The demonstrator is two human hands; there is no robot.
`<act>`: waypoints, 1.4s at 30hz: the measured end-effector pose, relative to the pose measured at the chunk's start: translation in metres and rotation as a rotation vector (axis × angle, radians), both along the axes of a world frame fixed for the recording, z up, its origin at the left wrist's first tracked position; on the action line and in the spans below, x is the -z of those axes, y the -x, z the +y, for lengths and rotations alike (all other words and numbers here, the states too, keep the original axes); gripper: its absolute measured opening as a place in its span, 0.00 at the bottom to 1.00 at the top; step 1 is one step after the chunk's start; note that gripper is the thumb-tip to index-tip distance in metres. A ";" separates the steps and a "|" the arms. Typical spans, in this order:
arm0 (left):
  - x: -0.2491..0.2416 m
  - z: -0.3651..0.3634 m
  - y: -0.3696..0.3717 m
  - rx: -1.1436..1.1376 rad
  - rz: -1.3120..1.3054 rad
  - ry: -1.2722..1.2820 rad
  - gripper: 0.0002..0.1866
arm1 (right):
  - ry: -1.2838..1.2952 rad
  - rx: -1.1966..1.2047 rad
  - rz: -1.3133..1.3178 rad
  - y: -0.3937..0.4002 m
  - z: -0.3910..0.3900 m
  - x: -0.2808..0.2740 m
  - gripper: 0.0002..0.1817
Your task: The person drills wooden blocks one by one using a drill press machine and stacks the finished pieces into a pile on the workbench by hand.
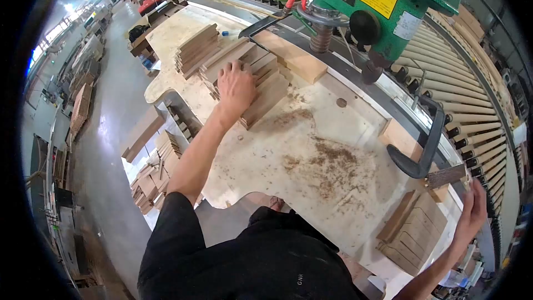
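Note:
My left hand [237, 86] rests over a stack of flat wooden pieces [269, 91] at the upper middle of the board, its fingers curled round the top of one piece. A second stack of wooden strips [197, 47] stands just beyond it. Far to the right, my right hand [472, 214] reaches up past the board's edge, fingers close together at the end of what looks like a dark-bristled brush [446, 175]. The thumb's grip there is partly hidden. Next to this hand, a row of wooden blocks [417, 232] lies on the board near the right corner.
A green drill press [383, 0] overhangs the far side. Black clamps [425, 147] hold wooden fences [294, 55] along the far edge. Sawdust [333, 161] covers the middle of the pale board [250, 161]. Wood offcuts [152, 180] lie lower left; a roller conveyor [444, 78] runs behind.

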State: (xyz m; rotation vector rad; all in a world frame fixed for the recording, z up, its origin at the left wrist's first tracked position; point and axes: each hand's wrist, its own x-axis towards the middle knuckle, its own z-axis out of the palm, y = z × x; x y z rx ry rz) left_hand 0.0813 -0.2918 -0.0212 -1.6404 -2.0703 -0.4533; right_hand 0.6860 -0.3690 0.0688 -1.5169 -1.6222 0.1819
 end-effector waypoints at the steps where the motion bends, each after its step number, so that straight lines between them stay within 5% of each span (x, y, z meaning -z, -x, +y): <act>1: 0.007 0.003 0.004 -0.001 0.041 0.021 0.19 | 0.003 -0.087 -0.018 0.012 0.019 -0.009 0.19; 6: 0.032 0.005 0.002 0.070 0.182 -0.181 0.17 | 0.042 -0.290 0.073 0.074 0.095 -0.038 0.18; 10: 0.016 0.001 -0.014 0.121 -0.043 -0.199 0.11 | 0.058 -0.358 0.024 0.098 0.145 -0.059 0.18; 14: 0.004 0.022 -0.059 0.465 -0.196 -0.095 0.15 | 0.045 -0.357 0.043 0.129 0.194 -0.089 0.19; 24: 0.098 0.166 -0.150 0.896 -0.297 0.111 0.13 | 0.143 -0.497 0.505 0.164 0.359 -0.120 0.23; 33: 0.097 0.180 -0.150 0.726 -0.063 0.102 0.14 | 0.071 -0.660 0.649 0.181 0.421 -0.131 0.21; 36: 0.088 0.173 -0.158 0.791 -0.256 0.029 0.22 | 0.061 -0.687 0.665 0.189 0.425 -0.139 0.21; 42: 0.097 0.197 -0.148 0.766 -0.168 0.170 0.36 | 0.048 -0.691 0.658 0.206 0.433 -0.151 0.21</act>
